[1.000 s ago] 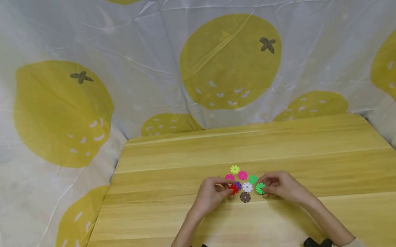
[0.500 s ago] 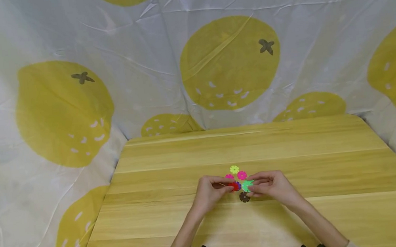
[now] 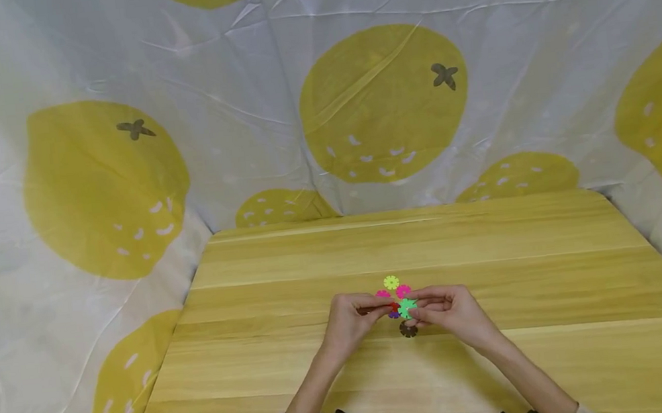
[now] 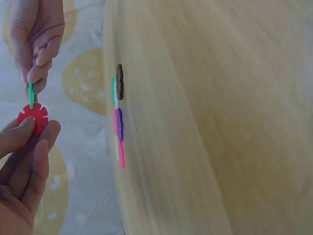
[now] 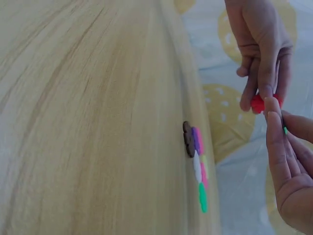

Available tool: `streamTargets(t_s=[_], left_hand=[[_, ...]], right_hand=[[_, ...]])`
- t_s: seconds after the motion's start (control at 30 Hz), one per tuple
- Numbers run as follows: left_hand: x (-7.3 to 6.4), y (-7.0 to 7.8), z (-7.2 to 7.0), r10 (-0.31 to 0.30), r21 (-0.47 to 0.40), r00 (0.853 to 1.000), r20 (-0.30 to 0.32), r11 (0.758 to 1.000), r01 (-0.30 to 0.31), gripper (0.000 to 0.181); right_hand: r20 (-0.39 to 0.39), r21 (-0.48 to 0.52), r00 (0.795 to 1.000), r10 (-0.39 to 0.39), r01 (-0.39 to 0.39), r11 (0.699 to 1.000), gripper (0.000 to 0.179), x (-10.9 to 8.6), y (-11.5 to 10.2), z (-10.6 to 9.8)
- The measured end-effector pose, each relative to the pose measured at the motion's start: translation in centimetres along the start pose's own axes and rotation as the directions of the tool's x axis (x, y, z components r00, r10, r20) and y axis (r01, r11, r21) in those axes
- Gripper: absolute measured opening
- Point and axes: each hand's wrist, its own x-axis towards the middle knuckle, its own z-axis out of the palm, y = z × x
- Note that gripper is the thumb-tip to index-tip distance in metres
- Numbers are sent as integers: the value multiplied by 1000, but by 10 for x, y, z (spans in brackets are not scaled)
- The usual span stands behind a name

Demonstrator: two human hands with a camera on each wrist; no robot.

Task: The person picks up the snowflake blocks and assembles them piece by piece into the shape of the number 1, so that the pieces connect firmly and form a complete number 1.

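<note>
Two hands, both pinching: left hand (image 3: 351, 321) has a red slotted disc (image 4: 40, 113), right hand (image 3: 457, 310) a green slotted disc (image 3: 407, 308), edges looking like they touch, right between the hands above the wooden table (image 3: 264, 259). Seven more lie beneath and just past them: two pink discs (image 3: 403, 290), plus one brown disc (image 5: 188, 139), one purple disc (image 4: 120, 125), one white disc (image 5: 197, 166), one yellow disc (image 3: 391, 282) and one flat-lying green disc (image 5: 203, 197).

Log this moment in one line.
left grip: pinches red disc | right grip: pinches green disc | edges: close, locking unclear | table: brown disc, purple disc, others
</note>
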Motion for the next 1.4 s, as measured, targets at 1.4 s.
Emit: streamTargets(t_s=[1.4], left_hand=[[3,-10,5,447,147,894,-29,887,-439,16]], right_hand=[[41,5,999,-16,16,1000,46,-1,-5,-3]])
